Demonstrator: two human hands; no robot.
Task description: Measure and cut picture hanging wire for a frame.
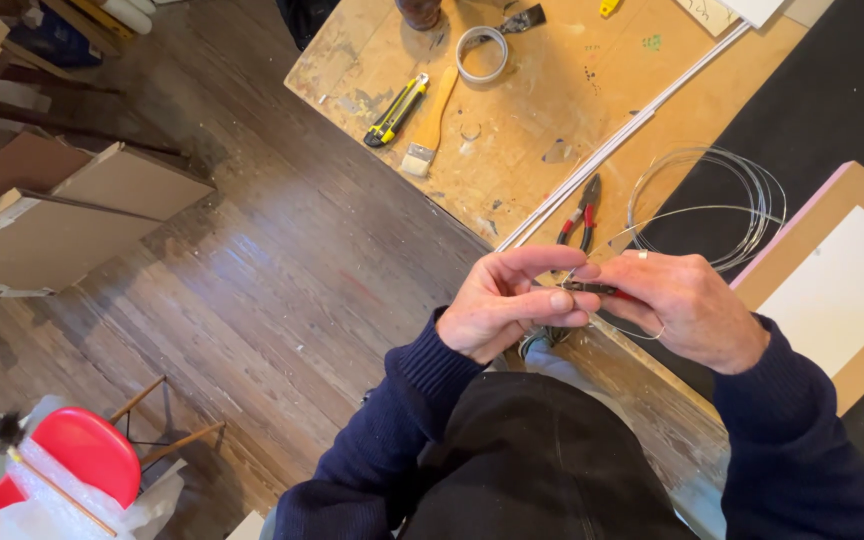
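My left hand (512, 303) and my right hand (687, 305) meet in front of me at the near edge of a plywood worktable (512, 150). Between the fingertips of both hands is a small dark tool or piece (592, 288) with a thin wire running off it; I cannot tell exactly what it is. The wire leads up to a loose coil of thin steel wire (727, 205) lying on the table just beyond my right hand. A pair of red-handled pliers (582, 215) lies on the table right above my hands.
Further back lie a yellow-and-black utility knife (398, 109), a paintbrush (430, 125), a roll of tape (481, 53) and a scraper (522, 20). Long thin white strips (632, 125) run diagonally. A framed panel (842, 285) lies right; red chair (77, 460) lower left.
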